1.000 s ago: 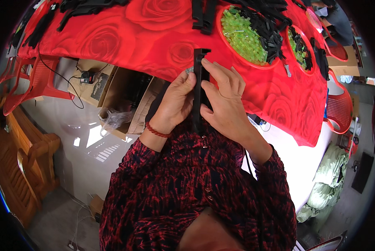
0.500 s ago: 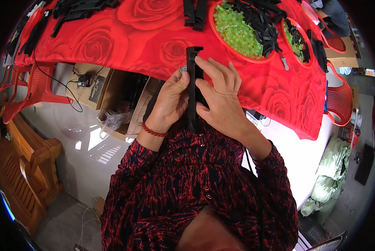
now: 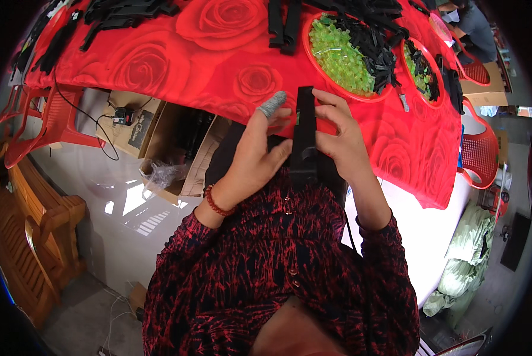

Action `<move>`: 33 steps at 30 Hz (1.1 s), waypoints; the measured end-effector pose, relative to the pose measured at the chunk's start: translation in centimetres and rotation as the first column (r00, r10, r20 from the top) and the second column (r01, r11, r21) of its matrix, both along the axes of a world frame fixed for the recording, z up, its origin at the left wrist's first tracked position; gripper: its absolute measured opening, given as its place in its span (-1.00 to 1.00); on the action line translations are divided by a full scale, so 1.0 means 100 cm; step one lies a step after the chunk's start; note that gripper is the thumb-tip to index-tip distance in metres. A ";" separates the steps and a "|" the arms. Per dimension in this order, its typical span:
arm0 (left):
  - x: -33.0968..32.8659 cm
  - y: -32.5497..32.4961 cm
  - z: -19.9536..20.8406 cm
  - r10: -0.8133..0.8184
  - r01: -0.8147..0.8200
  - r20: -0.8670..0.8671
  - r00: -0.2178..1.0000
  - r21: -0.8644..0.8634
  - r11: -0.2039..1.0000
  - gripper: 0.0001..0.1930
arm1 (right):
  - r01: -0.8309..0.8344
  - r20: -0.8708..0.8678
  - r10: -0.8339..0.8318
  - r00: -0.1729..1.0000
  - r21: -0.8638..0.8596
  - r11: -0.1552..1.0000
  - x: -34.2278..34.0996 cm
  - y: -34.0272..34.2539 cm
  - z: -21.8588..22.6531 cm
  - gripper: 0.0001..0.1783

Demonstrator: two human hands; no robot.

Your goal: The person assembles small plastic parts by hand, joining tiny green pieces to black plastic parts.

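Observation:
Upright before my chest stands a long black plastic spirit level body (image 3: 304, 130) with a small green insert near its upper left edge. My right hand (image 3: 344, 139) grips it along the right side, its fingers bent against the edge. On the other side is my left hand (image 3: 255, 145), fingers apart, a grey cover on the raised index finger. Its thumb tip comes close to the bar's left edge; whether it touches, I cannot tell. The lower end of the bar sits near my patterned shirt.
On the red rose-printed tablecloth (image 3: 212, 71) are a red tray (image 3: 380, 97) of green vials (image 3: 340, 56) and black strips, a second such tray (image 3: 438, 105), and several black bars (image 3: 291, 26). Below are an open carton (image 3: 191, 172) and red chairs. A person (image 3: 476, 29) sits far right.
The level body has turned to another face and shifted slightly right and down. My left hand has loosened from it, its index finger now raised. My right hand has moved to its right side.

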State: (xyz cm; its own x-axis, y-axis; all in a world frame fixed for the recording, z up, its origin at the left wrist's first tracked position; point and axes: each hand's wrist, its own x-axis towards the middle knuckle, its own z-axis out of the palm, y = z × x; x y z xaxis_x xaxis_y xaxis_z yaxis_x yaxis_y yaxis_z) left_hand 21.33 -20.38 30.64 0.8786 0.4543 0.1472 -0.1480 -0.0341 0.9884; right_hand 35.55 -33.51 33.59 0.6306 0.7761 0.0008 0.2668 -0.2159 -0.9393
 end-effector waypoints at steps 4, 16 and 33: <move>0.002 -0.005 0.003 0.076 -0.128 0.147 0.986 0.390 0.912 -0.21 | 0.017 -0.232 -0.020 0.973 -0.013 1.000 -0.004 0.000 -0.002 -0.55; 0.001 0.001 0.020 0.116 -0.193 0.180 0.977 0.499 0.845 -0.45 | -0.100 -0.460 0.157 0.874 0.145 0.984 -0.011 -0.002 0.014 -0.69; 0.001 0.013 0.008 -0.089 0.171 0.150 0.985 -0.924 0.343 -0.52 | -0.005 0.291 -0.042 0.956 0.161 0.987 -0.023 -0.002 0.033 -0.78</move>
